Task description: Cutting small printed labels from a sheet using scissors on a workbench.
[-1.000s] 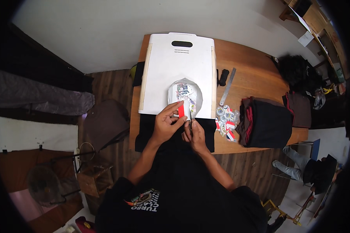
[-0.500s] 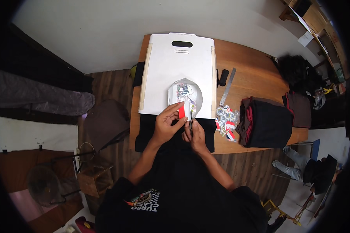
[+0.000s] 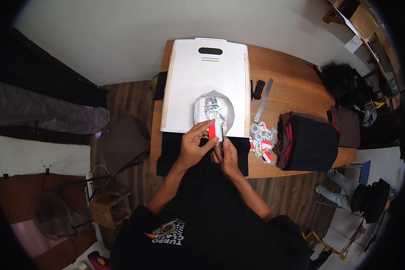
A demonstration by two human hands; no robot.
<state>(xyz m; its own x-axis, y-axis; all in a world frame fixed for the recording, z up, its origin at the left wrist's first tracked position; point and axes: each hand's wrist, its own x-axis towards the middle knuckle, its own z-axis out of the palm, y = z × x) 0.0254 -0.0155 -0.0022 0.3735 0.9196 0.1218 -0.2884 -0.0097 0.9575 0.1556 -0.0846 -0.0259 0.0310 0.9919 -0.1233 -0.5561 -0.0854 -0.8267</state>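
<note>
Between the thumb and fingers of my left hand point(image 3: 191, 147) is a small red-and-white rectangular patch point(image 3: 215, 130), held over the near edge of a white board. My right hand point(image 3: 228, 158) is closed around what look like slim dark scissors point(image 3: 222, 136), their blades along the patch's right edge; the handles are mostly hidden by my fingers. Just beyond both hands, a round, pale, thin-walled container point(image 3: 229, 105) rests on the board, holding printed cut-out pieces and small scraps.
The white board point(image 3: 184, 85) lies on a wooden table point(image 3: 288, 76). To the right are a metal ruler point(image 3: 264, 100), a black rolled item point(image 3: 258, 90), a pile of printed patches point(image 3: 262, 135) and folded dark clothes point(image 3: 310, 141). A person point(image 3: 369, 198) sits at far right.
The patch has shifted slightly right and turned so more of its white part shows. The blades look closer together against its edge. Both arms have stayed almost in place.
</note>
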